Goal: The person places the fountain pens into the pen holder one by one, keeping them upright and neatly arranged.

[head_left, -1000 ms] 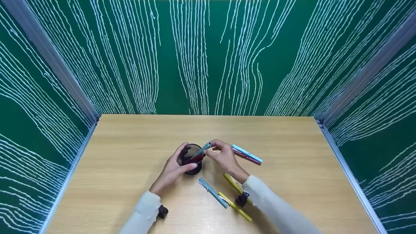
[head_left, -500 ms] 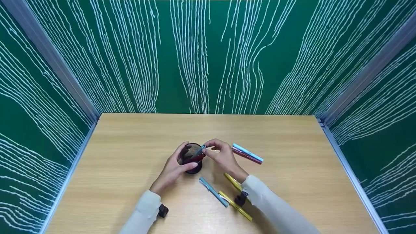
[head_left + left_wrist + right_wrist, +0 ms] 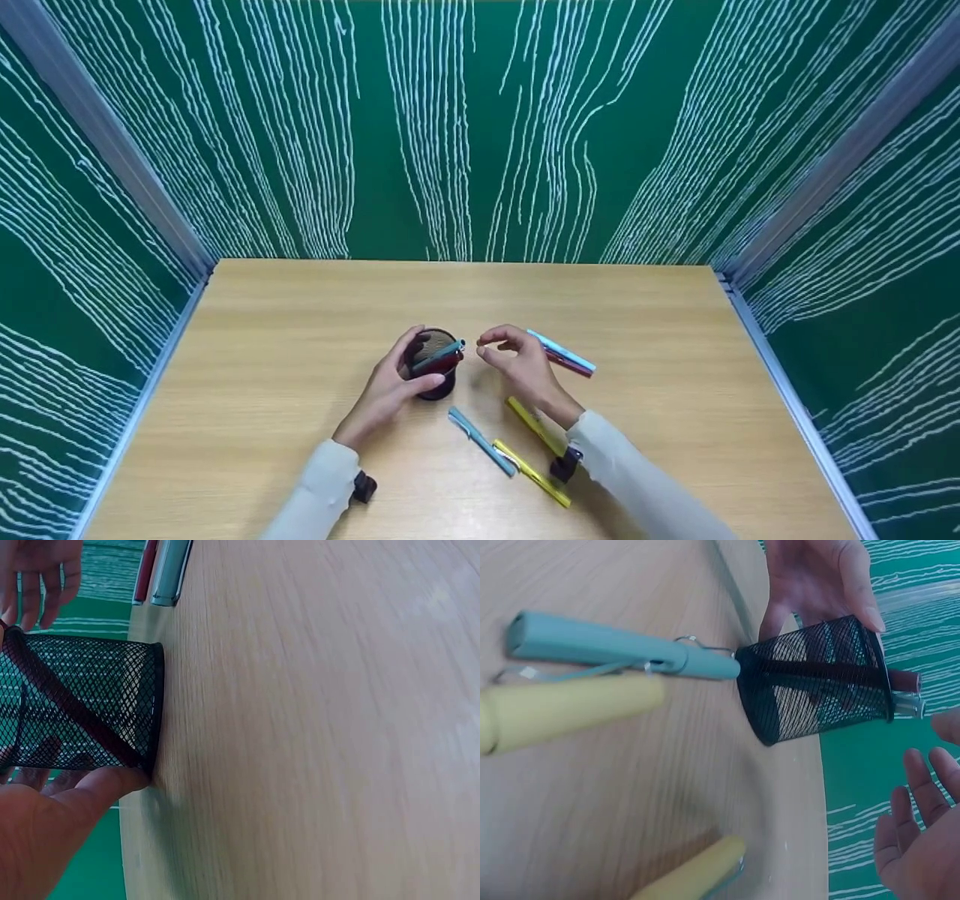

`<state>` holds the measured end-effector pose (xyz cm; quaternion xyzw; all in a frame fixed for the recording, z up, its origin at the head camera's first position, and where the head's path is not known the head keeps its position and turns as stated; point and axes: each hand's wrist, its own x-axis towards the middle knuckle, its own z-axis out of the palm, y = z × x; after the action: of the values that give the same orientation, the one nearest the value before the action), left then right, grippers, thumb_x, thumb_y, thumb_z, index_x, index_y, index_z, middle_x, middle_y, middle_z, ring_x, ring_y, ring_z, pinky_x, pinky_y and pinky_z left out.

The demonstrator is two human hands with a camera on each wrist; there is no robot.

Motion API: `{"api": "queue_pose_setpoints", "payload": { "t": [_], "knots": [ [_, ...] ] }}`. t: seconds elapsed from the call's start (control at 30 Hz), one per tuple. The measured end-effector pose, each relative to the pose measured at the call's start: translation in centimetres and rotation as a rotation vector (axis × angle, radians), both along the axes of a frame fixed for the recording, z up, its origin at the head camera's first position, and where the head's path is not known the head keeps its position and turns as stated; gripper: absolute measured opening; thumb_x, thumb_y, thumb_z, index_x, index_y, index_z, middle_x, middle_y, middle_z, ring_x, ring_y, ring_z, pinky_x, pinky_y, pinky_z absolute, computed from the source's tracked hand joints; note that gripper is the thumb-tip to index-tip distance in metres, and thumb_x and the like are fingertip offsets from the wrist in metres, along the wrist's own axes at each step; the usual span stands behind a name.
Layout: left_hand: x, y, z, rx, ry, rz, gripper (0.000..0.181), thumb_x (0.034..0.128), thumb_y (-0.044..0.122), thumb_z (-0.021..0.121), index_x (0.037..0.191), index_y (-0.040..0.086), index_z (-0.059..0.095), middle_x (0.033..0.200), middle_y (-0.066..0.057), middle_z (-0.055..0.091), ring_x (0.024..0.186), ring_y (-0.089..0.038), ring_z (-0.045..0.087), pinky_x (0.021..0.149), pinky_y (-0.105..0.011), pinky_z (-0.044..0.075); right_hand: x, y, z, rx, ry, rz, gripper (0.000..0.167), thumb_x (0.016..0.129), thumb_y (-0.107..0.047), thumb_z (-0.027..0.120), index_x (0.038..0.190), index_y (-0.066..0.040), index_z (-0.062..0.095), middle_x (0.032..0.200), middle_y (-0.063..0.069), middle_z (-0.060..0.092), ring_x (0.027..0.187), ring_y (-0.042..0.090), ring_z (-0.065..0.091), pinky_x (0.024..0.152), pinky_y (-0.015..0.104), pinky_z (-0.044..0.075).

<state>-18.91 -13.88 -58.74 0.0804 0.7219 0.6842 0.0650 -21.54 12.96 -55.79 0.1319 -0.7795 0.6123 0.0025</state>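
My left hand point(image 3: 386, 394) grips the black mesh pen holder point(image 3: 90, 701) round its side, thumb toward me. Inside the holder lean a teal pen point(image 3: 444, 355) and a dark red pen point(image 3: 450, 364), their ends sticking out over the right rim. Just right of that rim is my right hand point(image 3: 525, 367), with fingers loosely bent and nothing between them. In the right wrist view, a small gap parts its fingers point(image 3: 922, 799) from the teal pen's end point(image 3: 907, 705).
Below the holder lie a loose teal pen point(image 3: 481, 442) and a yellow pen point(image 3: 532, 474). Another yellow pen point(image 3: 534, 426) is partly under my right forearm. Behind my right hand a light blue pen point(image 3: 566, 351) and a dark red pen point(image 3: 574, 364) lie side by side.
The teal pen has slid down into the holder beside the dark red one. My right hand has let go of it and moved slightly right. My left hand keeps its grip.
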Motion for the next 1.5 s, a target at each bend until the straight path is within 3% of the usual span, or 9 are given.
{"api": "queue_pose_setpoints", "payload": {
  "t": [0.27, 0.67, 1.0, 1.23, 1.5],
  "knots": [
    [0.0, -0.2, -0.1, 0.038, -0.004, -0.021, 0.096, 0.0921, 0.017, 0.092, 0.172, 0.018, 0.038, 0.171, -0.017, 0.043, 0.157, -0.037, 0.044, 0.132, -0.052, 0.030, 1.0, 1.7, -0.7, 0.015, -0.015, -0.045, 0.011, 0.099, -0.011, 0.082, 0.109, -0.008, 0.082, 0.112, 0.005, 0.079, 0.114, 0.028, 0.068, 0.104, 0.046, 0.051],
    [0.0, -0.2, -0.1, 0.029, -0.001, -0.021, 0.097, 0.0918, 0.015, 0.091, 0.172, 0.016, 0.037, 0.170, -0.019, 0.044, 0.157, -0.037, 0.043, 0.133, -0.051, 0.028, 3.2, 4.4, -3.2, 0.035, -0.067, -0.055, 0.015, 0.098, -0.007, 0.083, 0.112, -0.002, 0.080, 0.113, 0.011, 0.078, 0.097, 0.026, 0.073, 0.096, 0.030, 0.059],
    [0.0, -0.3, -0.3, 0.028, 0.005, -0.020, 0.098, 0.0919, 0.016, 0.091, 0.173, 0.014, 0.036, 0.169, -0.018, 0.045, 0.157, -0.038, 0.043, 0.133, -0.051, 0.028, 4.8, 6.2, -4.7, 0.032, -0.087, -0.011, 0.019, 0.099, -0.006, 0.083, 0.114, 0.004, 0.077, 0.111, 0.013, 0.078, 0.100, 0.026, 0.075, 0.095, 0.026, 0.060],
    [0.0, -0.3, -0.3, 0.050, -0.013, -0.026, 0.098, 0.0914, 0.019, 0.091, 0.172, 0.016, 0.037, 0.167, -0.016, 0.048, 0.156, -0.037, 0.044, 0.133, -0.053, 0.028, 5.8, 7.3, -5.2, 0.070, -0.123, -0.012, 0.017, 0.100, -0.009, 0.082, 0.115, -0.001, 0.078, 0.113, 0.011, 0.078, 0.103, 0.024, 0.072, 0.092, 0.024, 0.058],
    [0.0, -0.2, -0.3, 0.054, -0.011, -0.027, 0.097, 0.0916, 0.019, 0.091, 0.172, 0.015, 0.037, 0.166, -0.018, 0.049, 0.155, -0.036, 0.046, 0.133, -0.053, 0.027, 6.7, 8.3, -5.8, 0.165, -0.134, -0.045, 0.015, 0.098, -0.012, 0.085, 0.113, -0.011, 0.080, 0.117, 0.005, 0.074, 0.111, 0.023, 0.066, 0.099, 0.026, 0.055]
  ]
}}
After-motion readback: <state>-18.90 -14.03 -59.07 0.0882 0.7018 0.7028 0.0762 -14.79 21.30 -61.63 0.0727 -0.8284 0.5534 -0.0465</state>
